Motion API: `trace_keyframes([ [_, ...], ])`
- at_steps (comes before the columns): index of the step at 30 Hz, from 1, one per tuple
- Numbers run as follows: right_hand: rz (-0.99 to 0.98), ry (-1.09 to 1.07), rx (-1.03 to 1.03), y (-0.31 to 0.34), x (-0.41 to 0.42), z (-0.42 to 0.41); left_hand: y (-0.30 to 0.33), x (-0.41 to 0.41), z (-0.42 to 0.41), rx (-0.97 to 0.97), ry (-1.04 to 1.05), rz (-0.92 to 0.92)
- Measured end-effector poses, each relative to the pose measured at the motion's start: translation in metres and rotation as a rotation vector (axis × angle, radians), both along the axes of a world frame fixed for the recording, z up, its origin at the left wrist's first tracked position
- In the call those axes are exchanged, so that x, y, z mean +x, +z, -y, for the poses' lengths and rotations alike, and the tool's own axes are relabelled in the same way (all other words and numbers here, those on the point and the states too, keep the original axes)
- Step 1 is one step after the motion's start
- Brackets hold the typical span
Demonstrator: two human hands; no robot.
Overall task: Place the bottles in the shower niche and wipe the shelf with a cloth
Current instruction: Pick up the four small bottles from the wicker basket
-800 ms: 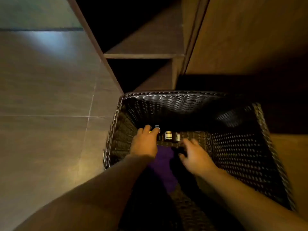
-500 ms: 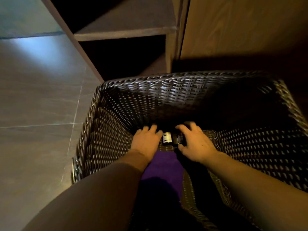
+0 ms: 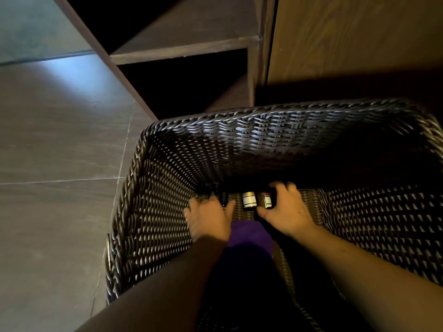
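Bottles (image 3: 249,200) lie on their sides at the bottom of a deep woven basket (image 3: 239,130), just beyond a purple cloth (image 3: 249,233), with the left hand (image 3: 208,218) curling its fingers around a dark one and the right hand (image 3: 286,212) closing over the labelled pair, though I cannot tell if either grip is fully clenched. Best, I judge, to seat each grip round a bottle's body before lifting clear of the high walls toward the shelf (image 3: 182,41) above. Labels show pale panels with text too small to read
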State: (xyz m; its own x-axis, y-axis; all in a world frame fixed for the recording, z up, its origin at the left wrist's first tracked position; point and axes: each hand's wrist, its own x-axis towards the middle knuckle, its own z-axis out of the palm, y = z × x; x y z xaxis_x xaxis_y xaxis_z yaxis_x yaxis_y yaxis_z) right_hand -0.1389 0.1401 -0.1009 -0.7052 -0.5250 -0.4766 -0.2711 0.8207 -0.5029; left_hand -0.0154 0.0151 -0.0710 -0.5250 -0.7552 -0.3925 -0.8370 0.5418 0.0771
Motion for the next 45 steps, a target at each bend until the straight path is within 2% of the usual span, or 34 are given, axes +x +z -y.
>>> trace_keyframes([
  [2,0.012,-0.003,-0.008,0.001,0.001,0.002,0.001,-0.004,0.002,0.023,0.105,-0.084],
  [6,0.067,-0.063,-0.045,0.003,0.006,0.010,-0.001,-0.010,0.002,0.011,0.158,-0.221],
  [12,0.031,-0.127,0.057,0.004,0.014,0.031,-0.011,-0.010,0.010,0.223,0.369,-0.177],
  [18,0.062,-0.183,0.063,0.003,0.023,0.047,-0.025,-0.017,0.014,0.419,0.586,-0.320],
  [23,0.087,-0.155,0.035,0.006,0.021,0.049,-0.032,-0.023,0.020,0.519,0.718,-0.346],
  [32,0.084,-0.138,0.110,0.008,0.010,0.030,-0.026,-0.030,0.015,0.389,0.542,-0.199],
  [40,0.090,-0.177,0.089,0.007,0.003,0.017,-0.030,-0.029,0.012,0.357,0.508,-0.205],
  [45,0.031,-0.119,0.109,0.006,0.007,0.015,-0.030,-0.026,0.009,0.345,0.364,-0.146],
])
